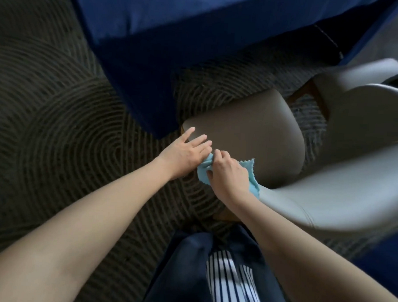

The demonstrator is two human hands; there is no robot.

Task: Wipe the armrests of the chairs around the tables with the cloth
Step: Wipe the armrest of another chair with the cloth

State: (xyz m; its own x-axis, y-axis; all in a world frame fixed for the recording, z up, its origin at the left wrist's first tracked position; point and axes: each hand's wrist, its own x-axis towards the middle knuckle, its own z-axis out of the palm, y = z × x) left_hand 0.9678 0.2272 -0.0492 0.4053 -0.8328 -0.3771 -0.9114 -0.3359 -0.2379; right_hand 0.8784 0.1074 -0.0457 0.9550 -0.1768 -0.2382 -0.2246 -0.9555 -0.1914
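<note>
- We find the right hand (228, 174) grip curled round the light-blue cloth (247, 168), at the near end of the grey armrest (316, 200).
- Left hand (186, 150) grip slack, fingers straight on the seat (250, 130) edge.
- We judge the armrest's long axis runs toward 3 o'clock from the cloth, and the right hand is nearer.

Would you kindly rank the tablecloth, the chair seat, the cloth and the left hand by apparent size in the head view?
1. tablecloth, cut off by the frame
2. seat
3. cloth and left hand, about alike; the right hand hides part of the cloth
</note>
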